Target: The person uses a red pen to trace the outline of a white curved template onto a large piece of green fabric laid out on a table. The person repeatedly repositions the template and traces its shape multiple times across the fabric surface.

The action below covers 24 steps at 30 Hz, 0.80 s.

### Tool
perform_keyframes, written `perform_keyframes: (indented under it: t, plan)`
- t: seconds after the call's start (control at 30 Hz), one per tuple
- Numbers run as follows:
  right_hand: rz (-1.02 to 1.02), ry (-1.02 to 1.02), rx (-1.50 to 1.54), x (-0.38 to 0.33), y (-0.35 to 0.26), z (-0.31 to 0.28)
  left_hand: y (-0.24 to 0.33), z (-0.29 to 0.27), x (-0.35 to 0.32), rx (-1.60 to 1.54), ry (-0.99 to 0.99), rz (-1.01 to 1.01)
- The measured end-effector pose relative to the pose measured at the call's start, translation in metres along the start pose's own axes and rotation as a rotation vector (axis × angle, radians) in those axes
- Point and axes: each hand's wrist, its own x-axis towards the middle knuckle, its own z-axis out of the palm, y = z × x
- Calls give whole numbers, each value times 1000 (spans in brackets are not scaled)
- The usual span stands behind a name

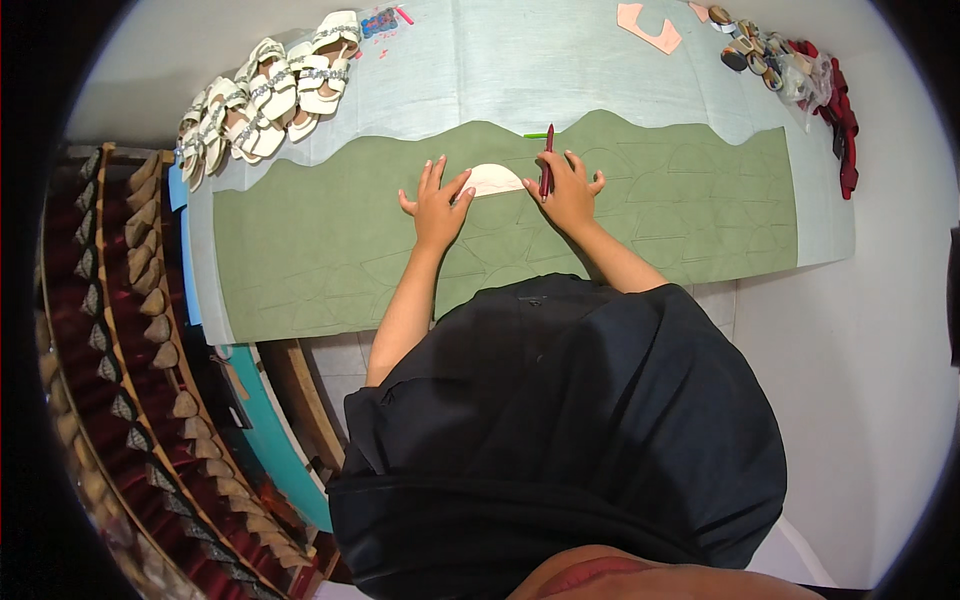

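Note:
A white half-round template [494, 181] lies flat on a wide green sheet of material [300, 240] marked with many drawn outlines. My left hand [437, 207] has its fingers spread, with thumb and forefinger pressing the template's left end. At the opposite end, the fingertips of my right hand [570, 192] touch or nearly touch the template's edge. A dark red pen [549, 150] is held in that right hand, pointing away from me. Just beyond the sheet's wavy far edge is a thin green stick-like item [535, 135], partly crossed by the pen.
The sheet covers a pale blue-grey table [560, 60]. White sandals [270, 95] are piled at far left, with small blue items [380, 22] nearby. A pink cut-out [650, 30] lies far right, beside small shoes [750, 50] and dark red cloth [845, 130]. Racks of shoe-shaped pieces [150, 300] stand left.

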Motion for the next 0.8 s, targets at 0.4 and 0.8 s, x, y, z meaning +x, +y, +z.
perform_keyframes:
  t: [0.4, 0.8]
  plan:
    - [3, -41, -49, 0, -1, -2, 0, 1, -3, 0, 16, 2]
    - [4, -38, -40, 0, -2, -3, -1, 4, -4, 35, 32, 11]
